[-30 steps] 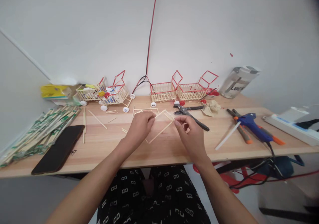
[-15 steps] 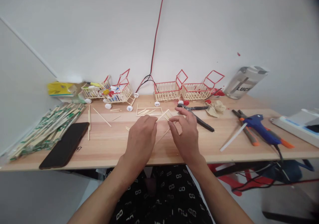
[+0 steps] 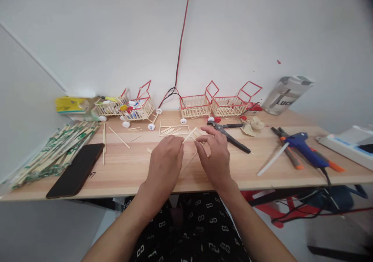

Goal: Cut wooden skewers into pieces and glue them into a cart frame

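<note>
Between my two hands is a small frame of thin wooden sticks [image 3: 190,133], raised above the tabletop. My left hand [image 3: 166,155] is closed on its left end, the fingertips hidden behind the knuckles. My right hand [image 3: 215,153] pinches its right side between thumb and fingers, with the index finger lifted. Beyond the hands lies a flat stick rectangle [image 3: 175,135] with short cut pieces inside it. A loose stick [image 3: 189,161] rests on the table between my wrists. Just past my right hand are black-handled cutters [image 3: 230,137].
Stick-built carts [image 3: 196,106] with red trim stand along the wall. On the left are wrapped chopsticks [image 3: 58,149] and a black phone [image 3: 76,170]. To the right lie a blue glue gun [image 3: 305,149], orange-handled pliers [image 3: 293,157], crumpled paper [image 3: 252,126] and a tilted can [image 3: 288,95].
My right hand has shifted very slightly to the left. Both hands keep hold of the stick frame, and the things on the table have not moved.
</note>
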Action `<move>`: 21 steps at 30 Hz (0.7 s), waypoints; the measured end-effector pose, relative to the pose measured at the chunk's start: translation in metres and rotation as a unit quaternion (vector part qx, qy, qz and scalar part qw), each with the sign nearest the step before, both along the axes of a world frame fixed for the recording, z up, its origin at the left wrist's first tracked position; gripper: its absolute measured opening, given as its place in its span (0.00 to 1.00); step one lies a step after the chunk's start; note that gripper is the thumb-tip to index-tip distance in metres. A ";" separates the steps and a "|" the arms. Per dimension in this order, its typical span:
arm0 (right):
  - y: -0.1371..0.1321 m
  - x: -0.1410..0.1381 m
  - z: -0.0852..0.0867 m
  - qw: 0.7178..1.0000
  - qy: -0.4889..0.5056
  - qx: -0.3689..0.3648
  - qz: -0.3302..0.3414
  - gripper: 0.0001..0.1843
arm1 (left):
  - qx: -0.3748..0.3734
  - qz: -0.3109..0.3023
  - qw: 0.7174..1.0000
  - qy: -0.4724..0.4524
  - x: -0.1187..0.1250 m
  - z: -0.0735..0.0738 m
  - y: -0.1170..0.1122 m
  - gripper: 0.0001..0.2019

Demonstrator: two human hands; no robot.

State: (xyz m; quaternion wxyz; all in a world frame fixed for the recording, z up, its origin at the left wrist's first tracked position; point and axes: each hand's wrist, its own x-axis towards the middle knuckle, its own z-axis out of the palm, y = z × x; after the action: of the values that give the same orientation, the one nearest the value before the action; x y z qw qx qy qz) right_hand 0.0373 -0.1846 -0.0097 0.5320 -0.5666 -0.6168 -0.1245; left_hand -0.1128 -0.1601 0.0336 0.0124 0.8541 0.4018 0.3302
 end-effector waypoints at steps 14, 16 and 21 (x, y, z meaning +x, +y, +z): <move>0.000 -0.004 0.001 1.000 0.003 -0.001 0.009 0.02 | -0.001 -0.002 1.000 0.003 -0.002 -0.001 -0.002 0.08; 0.000 -0.005 0.001 1.000 0.004 0.000 0.009 0.02 | -0.002 -0.001 1.000 0.007 -0.002 -0.001 -0.002 0.08; 0.000 -0.005 0.000 1.000 0.006 -0.002 0.010 0.02 | -0.001 0.001 1.000 0.021 -0.003 0.000 -0.003 0.09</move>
State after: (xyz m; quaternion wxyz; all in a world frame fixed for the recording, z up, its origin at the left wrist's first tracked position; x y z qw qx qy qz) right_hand 0.0323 -0.1841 -0.0102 0.5359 -0.5622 -0.6194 -0.1146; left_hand -0.1156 -0.1631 0.0333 0.0045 0.8603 0.4031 0.3120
